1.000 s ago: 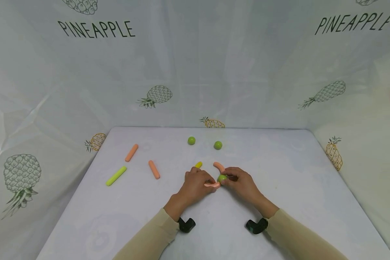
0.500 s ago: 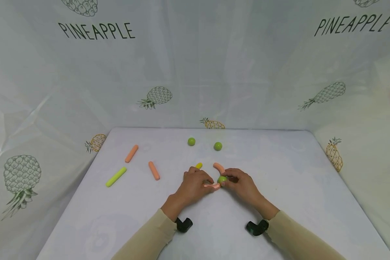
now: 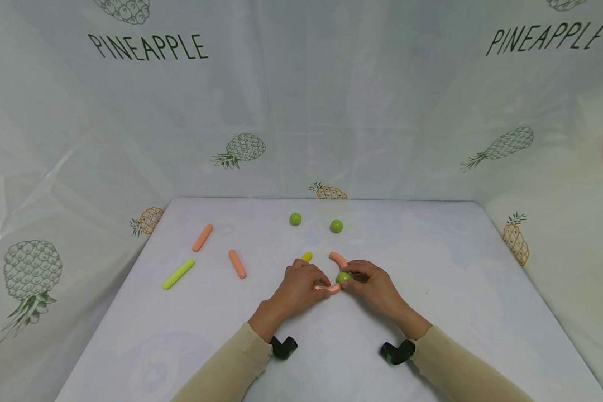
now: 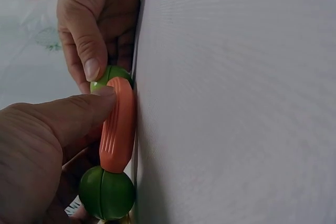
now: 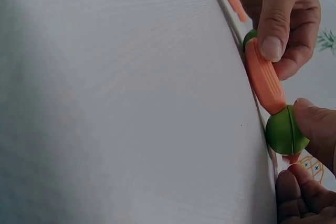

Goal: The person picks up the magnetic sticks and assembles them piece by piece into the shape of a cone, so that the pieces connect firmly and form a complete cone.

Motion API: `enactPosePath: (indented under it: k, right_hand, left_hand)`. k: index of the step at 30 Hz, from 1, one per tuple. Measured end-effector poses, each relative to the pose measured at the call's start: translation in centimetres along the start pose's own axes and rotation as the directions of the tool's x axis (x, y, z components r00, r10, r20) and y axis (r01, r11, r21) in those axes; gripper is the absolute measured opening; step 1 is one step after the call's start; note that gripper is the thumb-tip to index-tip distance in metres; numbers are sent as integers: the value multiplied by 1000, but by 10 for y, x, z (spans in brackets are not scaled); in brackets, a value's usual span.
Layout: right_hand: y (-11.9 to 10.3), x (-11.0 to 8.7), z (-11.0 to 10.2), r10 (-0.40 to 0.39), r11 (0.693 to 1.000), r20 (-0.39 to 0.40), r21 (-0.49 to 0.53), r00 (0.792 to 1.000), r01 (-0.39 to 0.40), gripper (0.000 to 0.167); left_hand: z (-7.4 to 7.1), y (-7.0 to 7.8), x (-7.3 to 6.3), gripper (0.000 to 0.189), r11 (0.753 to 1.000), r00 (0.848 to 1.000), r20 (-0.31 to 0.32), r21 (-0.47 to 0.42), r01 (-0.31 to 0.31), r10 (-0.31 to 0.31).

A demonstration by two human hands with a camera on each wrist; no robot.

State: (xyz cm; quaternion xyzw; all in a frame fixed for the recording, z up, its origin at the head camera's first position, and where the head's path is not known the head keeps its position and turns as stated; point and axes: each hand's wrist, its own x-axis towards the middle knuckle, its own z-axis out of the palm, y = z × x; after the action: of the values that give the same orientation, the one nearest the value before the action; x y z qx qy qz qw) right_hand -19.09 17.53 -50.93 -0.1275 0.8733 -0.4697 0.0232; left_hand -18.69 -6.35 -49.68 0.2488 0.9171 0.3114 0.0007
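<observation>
My left hand (image 3: 302,286) pinches a ridged, curved orange stick (image 4: 119,124), its thumb across the stick's side. At one end that stick meets a green ball (image 5: 283,132), which my right hand (image 3: 374,286) holds between thumb and fingers. Another green ball (image 4: 107,192) sits at the stick's other end, hidden under my left hand in the head view. Beyond the right fingertips, a second curved orange stick (image 3: 338,258) runs away from the held ball. The tip of a yellow piece (image 3: 307,256) shows past my left knuckles; the rest is covered.
Two loose green balls (image 3: 295,219) lie near the table's far edge. On the left are two straight orange sticks (image 3: 238,264) and a yellow-green stick (image 3: 178,273). The white table (image 3: 457,301) backs onto a pineapple-print curtain (image 3: 301,111).
My left wrist and forearm have shifted slightly to the left. Both hands keep their hold, and the sticks and balls have barely moved.
</observation>
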Motion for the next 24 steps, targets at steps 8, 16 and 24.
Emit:
enactPosePath:
  k: [8, 16, 24]
  right_hand:
    - [4, -1, -2, -25, 999, 14, 25, 1000, 24, 34]
    - [1, -1, -1, 3, 1000, 5, 0, 1000, -3, 33]
    - [0, -2, -1, 1, 1000, -5, 23, 1000, -1, 30]
  left_hand:
    - [-13, -2, 8, 15, 994, 995, -1, -43, 96, -96]
    - [-41, -22, 36, 18, 965, 964, -112, -131, 228, -243]
    - [-55, -56, 71, 33, 928, 909, -262, -277, 250, -323]
